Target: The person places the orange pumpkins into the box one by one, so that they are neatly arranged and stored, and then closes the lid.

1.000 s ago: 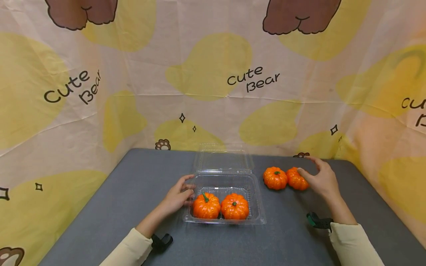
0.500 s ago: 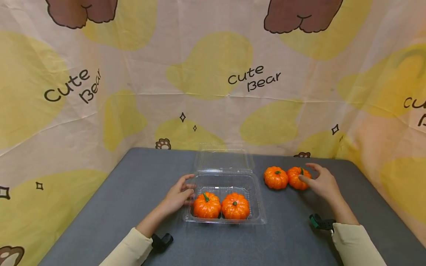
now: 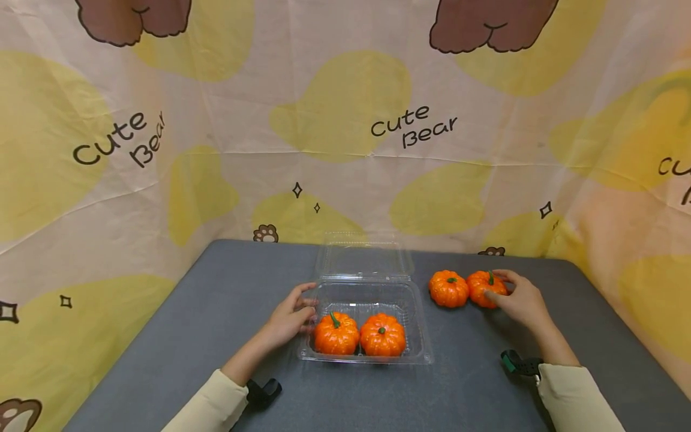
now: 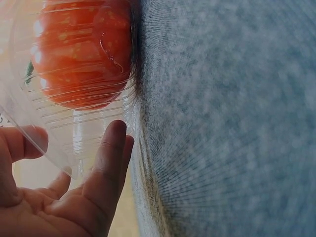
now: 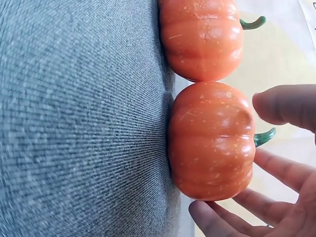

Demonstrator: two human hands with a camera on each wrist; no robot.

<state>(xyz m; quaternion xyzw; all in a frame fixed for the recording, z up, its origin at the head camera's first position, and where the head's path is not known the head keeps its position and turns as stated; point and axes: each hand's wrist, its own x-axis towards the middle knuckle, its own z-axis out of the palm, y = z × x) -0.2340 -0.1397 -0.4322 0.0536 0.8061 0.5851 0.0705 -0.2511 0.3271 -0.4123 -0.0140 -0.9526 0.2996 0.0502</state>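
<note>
In the head view my left hand [image 3: 288,321] rests beside the left wall of a hinged clear plastic container [image 3: 421,354]. The left wrist view has its fingers stretched along the ribbed wall, close to the rim. Two orange toy pumpkins, a left one [image 3: 336,336] and a right one [image 3: 382,337], sit side by side in the container's front half. My right hand [image 3: 522,302] spreads around the outer pumpkin [image 5: 212,148] on the table, thumb on one side of its green stem and fingers on the other. Touching that pumpkin is another pumpkin [image 3: 448,290].
The container's transparent lid [image 3: 364,261] stands raised behind it. A grey cloth covers the table [image 3: 243,270]. Behind runs a patterned fabric backdrop [image 3: 335,120] printed with bears and lettering. Dark straps [image 3: 520,363] sit at both wrists.
My right hand has lowered and moved in around the outer pumpkin, its thumb and fingers now at that pumpkin's sides. The left hand and the container have kept their places.
</note>
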